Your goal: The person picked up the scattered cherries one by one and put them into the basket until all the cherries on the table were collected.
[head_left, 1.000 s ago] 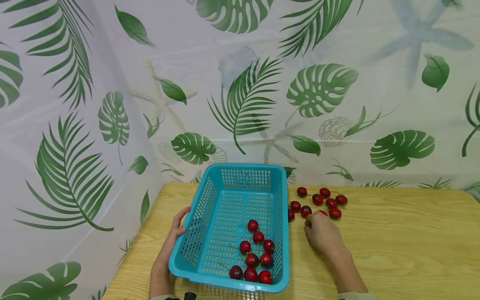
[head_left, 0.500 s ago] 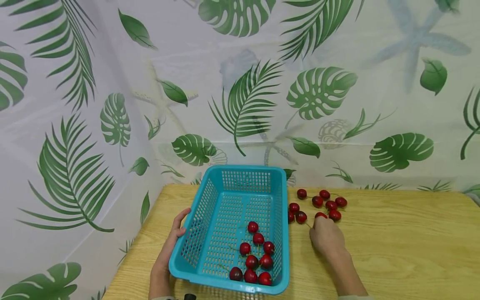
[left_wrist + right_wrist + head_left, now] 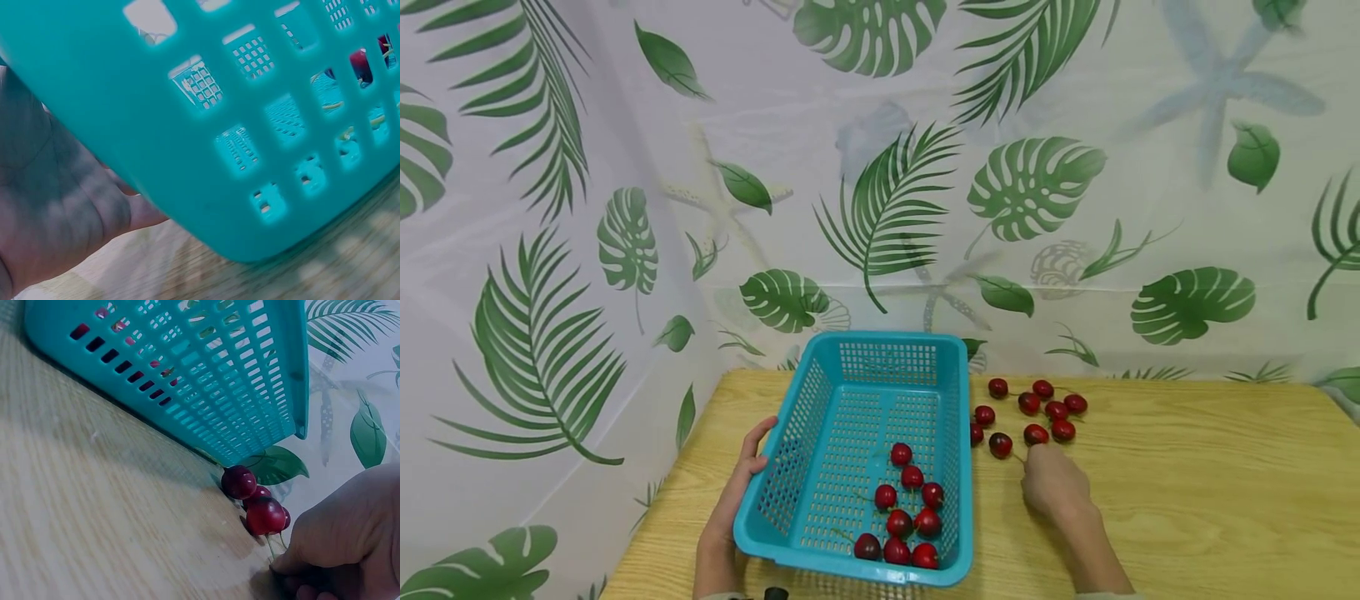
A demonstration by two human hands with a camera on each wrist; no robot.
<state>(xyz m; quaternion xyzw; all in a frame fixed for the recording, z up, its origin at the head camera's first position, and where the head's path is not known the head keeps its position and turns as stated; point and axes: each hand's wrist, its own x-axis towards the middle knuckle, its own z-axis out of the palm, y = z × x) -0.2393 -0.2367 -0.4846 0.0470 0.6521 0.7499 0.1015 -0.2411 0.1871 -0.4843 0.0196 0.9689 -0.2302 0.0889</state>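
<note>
My left hand rests against the left side of the blue plastic basket, its fingertips at the rim. The palm shows beside the basket wall in the left wrist view. Several red cherries lie in the basket's near right part. To its right, my right hand is low over the table, thumb and finger pinching a cherry's thin stem. That dark red cherry lies left of the hand, also visible in the right wrist view as the nearest cherry. The other fingers are partly hidden.
Several more cherries lie loose on the wooden table, between the basket and my right hand and beyond it. Behind the table hangs a white leaf-print sheet, with another side of it at the left.
My right hand has drawn slightly back toward me, and the dark cherry has come with it, away from the other loose cherries. The left hand and basket have stayed in place.
</note>
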